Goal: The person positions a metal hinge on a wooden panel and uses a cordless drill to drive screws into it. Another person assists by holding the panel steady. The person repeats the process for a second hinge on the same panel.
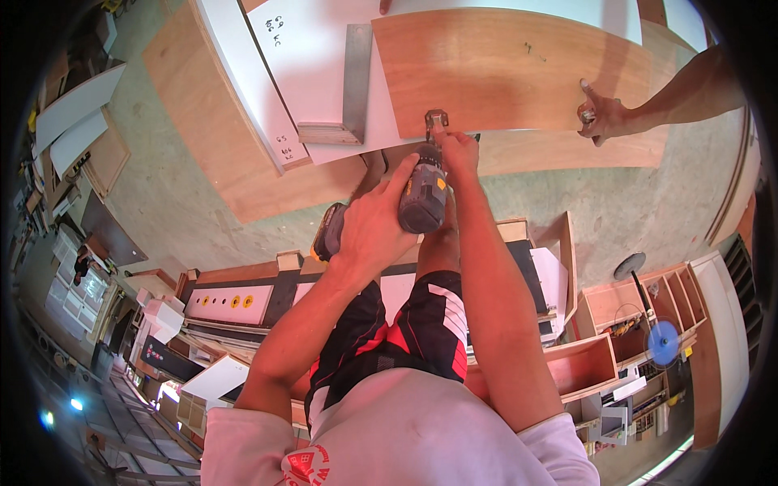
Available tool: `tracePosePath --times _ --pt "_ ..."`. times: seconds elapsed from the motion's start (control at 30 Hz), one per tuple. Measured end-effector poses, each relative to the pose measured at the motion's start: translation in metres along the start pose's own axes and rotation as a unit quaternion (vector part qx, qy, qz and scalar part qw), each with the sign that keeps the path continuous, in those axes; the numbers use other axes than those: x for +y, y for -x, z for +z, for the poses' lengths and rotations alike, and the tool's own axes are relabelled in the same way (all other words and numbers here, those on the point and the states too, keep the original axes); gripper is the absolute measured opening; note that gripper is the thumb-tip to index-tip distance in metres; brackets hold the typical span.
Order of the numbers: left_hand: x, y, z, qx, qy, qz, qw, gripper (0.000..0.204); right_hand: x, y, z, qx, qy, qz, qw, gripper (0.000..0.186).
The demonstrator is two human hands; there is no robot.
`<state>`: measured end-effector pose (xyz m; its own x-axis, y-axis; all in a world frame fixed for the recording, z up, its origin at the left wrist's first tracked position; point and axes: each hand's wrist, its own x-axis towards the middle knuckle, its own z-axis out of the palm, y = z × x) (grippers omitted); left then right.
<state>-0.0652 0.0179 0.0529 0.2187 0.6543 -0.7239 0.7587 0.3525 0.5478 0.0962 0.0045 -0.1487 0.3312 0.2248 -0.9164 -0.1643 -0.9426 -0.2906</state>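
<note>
My left hand (377,227) grips a black-and-grey cordless drill (421,198) with yellow details, its chuck pointing away from me. My right hand (458,154) is closed around a small metal piece (436,117) just beyond the chuck, at the near edge of a curved-looking plywood panel (502,65); exactly what the fingers grip is partly hidden. Beneath the plywood lies a white board (284,73) with handwritten marks. An L-shaped grey piece (354,81) rests on it, left of the plywood.
Another person's hand (600,113) is on the plywood's right end; a fingertip (385,6) shows at the top. A larger plywood sheet (182,97) lies underneath. Behind me are long cabinet parts (227,304), open wooden boxes (583,368) and a blue fan (662,342); stacked panels (77,105) stand left.
</note>
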Motion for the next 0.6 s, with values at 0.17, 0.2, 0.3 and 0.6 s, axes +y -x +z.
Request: tracePosePath --times 0.17,0.2,0.3,0.6 --pt "0.0014 0.0003 -0.0007 0.002 0.003 -0.002 1.000 0.092 -0.0009 0.0002 -0.0008 -0.009 -0.014 0.007 1.000 0.040" --pt "0.0018 0.0009 -0.0006 0.005 0.006 -0.003 1.000 0.089 -0.0008 0.0001 -0.0006 -0.009 -0.017 0.007 1.000 0.039" --pt "0.0025 0.0014 -0.0003 0.012 0.008 -0.003 1.000 0.087 -0.0003 -0.0002 -0.0005 -0.011 -0.029 0.008 0.999 0.039" --pt "0.0011 0.0012 0.0004 0.010 0.004 -0.007 1.000 0.088 -0.0009 -0.0002 0.0001 -0.008 -0.014 0.012 1.000 0.039"
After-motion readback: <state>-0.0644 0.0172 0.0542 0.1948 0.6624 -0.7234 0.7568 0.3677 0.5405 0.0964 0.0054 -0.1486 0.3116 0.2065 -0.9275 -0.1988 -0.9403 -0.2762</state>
